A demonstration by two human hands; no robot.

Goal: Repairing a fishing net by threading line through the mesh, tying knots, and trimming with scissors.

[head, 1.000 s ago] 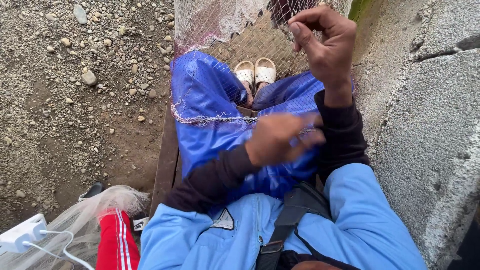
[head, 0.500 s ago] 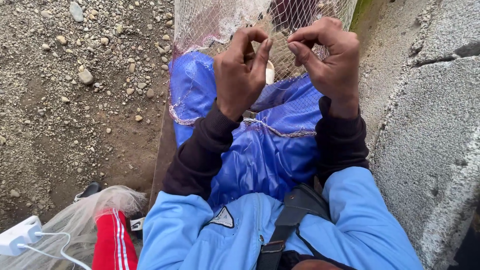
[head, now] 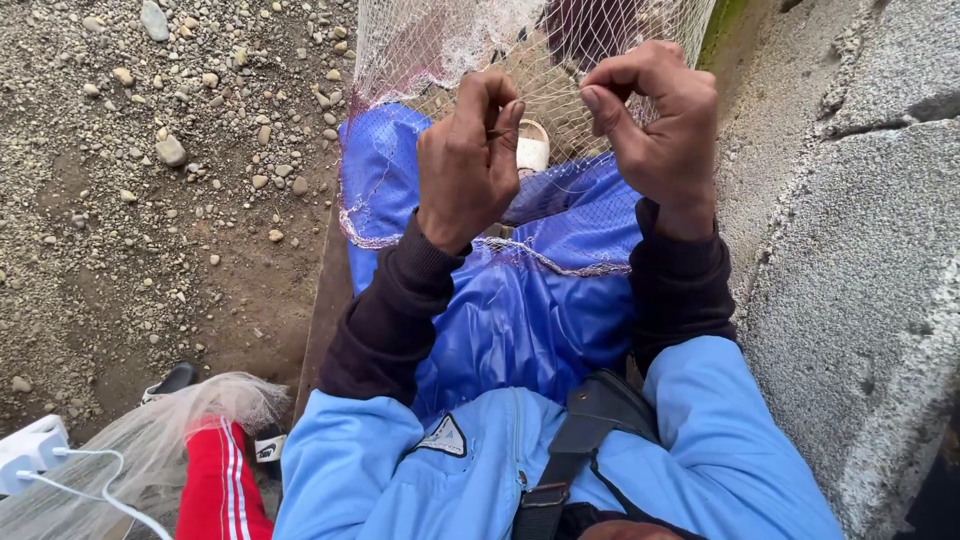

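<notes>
A fine pale fishing net hangs in front of me and drapes over my blue trousers. My left hand is raised with thumb and forefinger pinched on a thin strand of the net. My right hand is level with it, a little to the right, fingers curled and pinched on the mesh too. The two hands sit close together, a small gap between them. Behind the net a pale sandal shows between my hands.
Gravel ground with loose stones lies to the left. A rough concrete block wall runs along the right. At lower left are a heap of bunched net, a red trouser leg with white stripes and a white plug with cable.
My left hand rose from my lap to the net beside my right hand. Both hands now pinch the mesh, slightly nearer the camera than half a second ago.
</notes>
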